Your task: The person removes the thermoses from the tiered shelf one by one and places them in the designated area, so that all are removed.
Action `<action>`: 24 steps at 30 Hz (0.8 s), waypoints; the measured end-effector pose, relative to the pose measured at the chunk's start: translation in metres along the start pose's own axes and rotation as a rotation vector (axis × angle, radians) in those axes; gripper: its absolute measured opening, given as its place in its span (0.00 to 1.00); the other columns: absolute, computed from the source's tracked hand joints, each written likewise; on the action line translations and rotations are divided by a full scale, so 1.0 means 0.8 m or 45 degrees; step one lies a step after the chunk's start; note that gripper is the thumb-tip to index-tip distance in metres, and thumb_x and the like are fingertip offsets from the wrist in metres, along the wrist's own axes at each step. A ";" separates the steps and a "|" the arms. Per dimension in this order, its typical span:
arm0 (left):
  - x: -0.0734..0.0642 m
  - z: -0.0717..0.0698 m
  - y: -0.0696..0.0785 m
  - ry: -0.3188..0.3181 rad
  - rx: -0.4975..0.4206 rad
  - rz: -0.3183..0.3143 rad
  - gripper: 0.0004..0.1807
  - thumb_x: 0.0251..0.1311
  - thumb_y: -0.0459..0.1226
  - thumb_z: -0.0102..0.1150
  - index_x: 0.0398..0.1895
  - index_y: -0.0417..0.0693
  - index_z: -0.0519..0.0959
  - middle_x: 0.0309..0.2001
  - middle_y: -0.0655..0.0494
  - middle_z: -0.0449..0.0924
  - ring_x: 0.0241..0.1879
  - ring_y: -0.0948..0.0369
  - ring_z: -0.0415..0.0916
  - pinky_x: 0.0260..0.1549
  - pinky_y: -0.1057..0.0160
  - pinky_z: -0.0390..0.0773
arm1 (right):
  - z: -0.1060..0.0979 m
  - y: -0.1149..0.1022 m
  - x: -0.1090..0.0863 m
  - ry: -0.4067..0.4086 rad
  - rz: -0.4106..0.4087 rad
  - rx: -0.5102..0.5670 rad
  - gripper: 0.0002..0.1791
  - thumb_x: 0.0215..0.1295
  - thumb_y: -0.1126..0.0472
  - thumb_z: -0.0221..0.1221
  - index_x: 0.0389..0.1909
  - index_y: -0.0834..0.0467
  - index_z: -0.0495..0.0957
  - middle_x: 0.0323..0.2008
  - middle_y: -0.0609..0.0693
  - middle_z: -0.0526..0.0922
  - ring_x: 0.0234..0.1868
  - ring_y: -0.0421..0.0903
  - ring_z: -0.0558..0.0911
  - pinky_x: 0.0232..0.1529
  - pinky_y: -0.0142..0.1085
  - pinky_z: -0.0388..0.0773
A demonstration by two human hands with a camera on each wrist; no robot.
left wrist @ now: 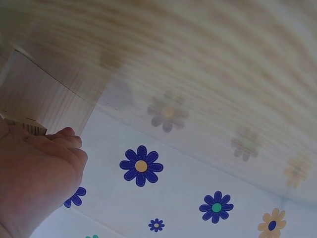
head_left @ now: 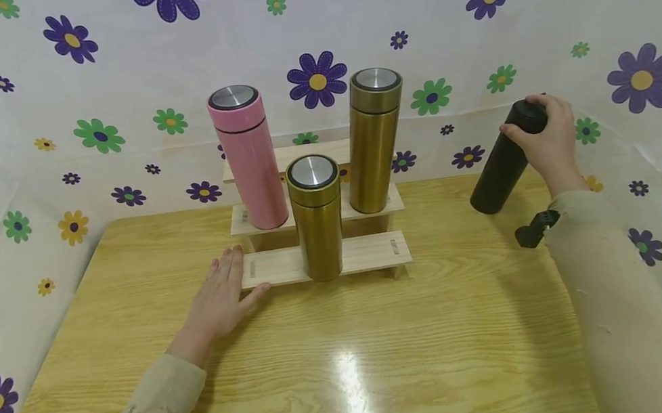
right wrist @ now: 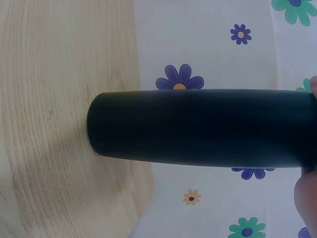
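My right hand (head_left: 553, 143) grips a black thermos bottle (head_left: 501, 170) round its top, at the right of the table. In the right wrist view the bottle's dark body (right wrist: 198, 128) stretches across the picture, its base close to the tabletop; whether it touches cannot be told. My left hand (head_left: 219, 301) lies with straight fingers against the left end of a stepped wooden rack (head_left: 367, 253). On the rack's lowest step stands a short gold thermos (head_left: 318, 235). A pink thermos (head_left: 250, 168) and a tall gold thermos (head_left: 375, 154) stand on the step behind it.
The wood-grain table (head_left: 422, 359) runs back to a white cloth (head_left: 126, 73) printed with flowers, which also hangs at both sides. A black wrist device (head_left: 536, 229) is on the right sleeve. The rack's top step (head_left: 313, 154) is partly hidden by the bottles.
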State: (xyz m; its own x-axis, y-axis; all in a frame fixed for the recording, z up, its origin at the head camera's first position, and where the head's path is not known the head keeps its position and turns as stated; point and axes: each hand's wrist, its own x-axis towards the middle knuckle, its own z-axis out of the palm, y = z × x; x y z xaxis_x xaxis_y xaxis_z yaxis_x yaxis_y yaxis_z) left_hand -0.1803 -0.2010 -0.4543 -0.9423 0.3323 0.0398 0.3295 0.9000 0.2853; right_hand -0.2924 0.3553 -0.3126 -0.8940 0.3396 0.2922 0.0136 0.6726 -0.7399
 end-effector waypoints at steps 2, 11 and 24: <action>0.000 0.000 0.000 0.003 0.001 0.006 0.53 0.64 0.67 0.34 0.74 0.33 0.37 0.74 0.36 0.40 0.73 0.46 0.36 0.71 0.50 0.36 | -0.001 0.000 0.001 -0.015 0.002 -0.003 0.36 0.62 0.47 0.60 0.70 0.50 0.60 0.70 0.52 0.53 0.66 0.53 0.58 0.65 0.47 0.64; 0.000 -0.002 0.001 0.006 -0.004 0.005 0.53 0.64 0.67 0.35 0.74 0.33 0.37 0.74 0.36 0.41 0.73 0.45 0.36 0.71 0.50 0.36 | -0.008 0.000 0.005 -0.063 -0.054 -0.001 0.36 0.62 0.48 0.61 0.69 0.52 0.61 0.69 0.55 0.55 0.63 0.52 0.59 0.63 0.45 0.64; 0.001 -0.002 -0.001 0.008 0.008 0.001 0.54 0.63 0.68 0.34 0.74 0.33 0.37 0.74 0.36 0.41 0.73 0.45 0.37 0.71 0.51 0.36 | -0.017 -0.010 0.011 -0.155 -0.075 -0.141 0.40 0.62 0.48 0.61 0.70 0.58 0.58 0.67 0.62 0.54 0.63 0.59 0.55 0.61 0.55 0.60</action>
State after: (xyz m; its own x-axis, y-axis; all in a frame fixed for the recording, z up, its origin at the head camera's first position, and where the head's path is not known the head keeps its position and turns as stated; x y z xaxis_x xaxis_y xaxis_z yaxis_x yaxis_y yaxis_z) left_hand -0.1814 -0.2016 -0.4527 -0.9425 0.3311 0.0457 0.3303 0.9016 0.2793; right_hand -0.2942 0.3619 -0.2956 -0.9423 0.2197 0.2525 0.0028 0.7596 -0.6504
